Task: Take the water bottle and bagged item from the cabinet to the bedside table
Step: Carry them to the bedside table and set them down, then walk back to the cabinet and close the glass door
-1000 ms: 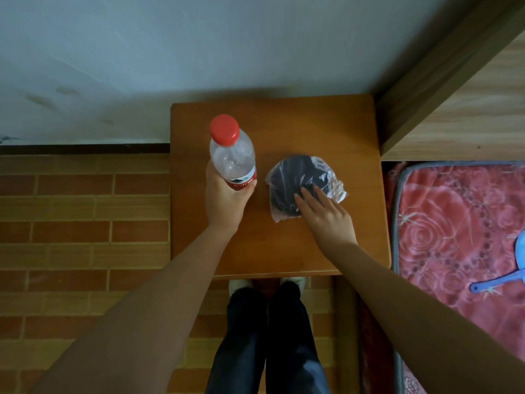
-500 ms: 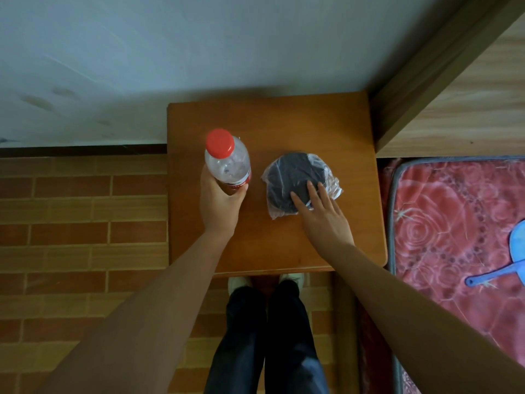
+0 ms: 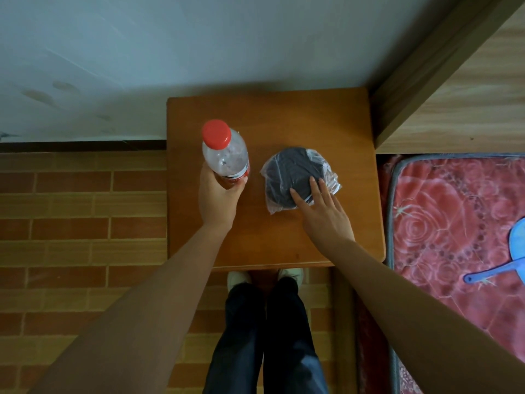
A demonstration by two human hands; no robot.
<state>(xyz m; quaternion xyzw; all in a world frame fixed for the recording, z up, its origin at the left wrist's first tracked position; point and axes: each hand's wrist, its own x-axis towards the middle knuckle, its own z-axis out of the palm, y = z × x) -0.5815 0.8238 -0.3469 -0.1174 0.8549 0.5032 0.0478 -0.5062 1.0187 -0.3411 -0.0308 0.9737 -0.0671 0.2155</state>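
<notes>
A clear water bottle (image 3: 225, 155) with a red cap and red label stands upright over the left part of the brown bedside table (image 3: 284, 115). My left hand (image 3: 217, 199) is wrapped around its lower body. To its right a dark round item in a clear plastic bag (image 3: 292, 177) lies flat on the tabletop. My right hand (image 3: 325, 214) rests with fingers spread flat on the bag's near right edge, not curled around it.
A bed with a red floral mattress (image 3: 454, 223) lies right of the table, with a blue plastic fan (image 3: 508, 260) on it. A wooden bed frame (image 3: 454, 66) rises at the back right. White wall behind, brick-pattern floor (image 3: 82, 211) to the left, my legs below.
The bottle has come down lower, with my left hand still on it. My right hand stays flat on the bag, which has not visibly shifted on the table.
</notes>
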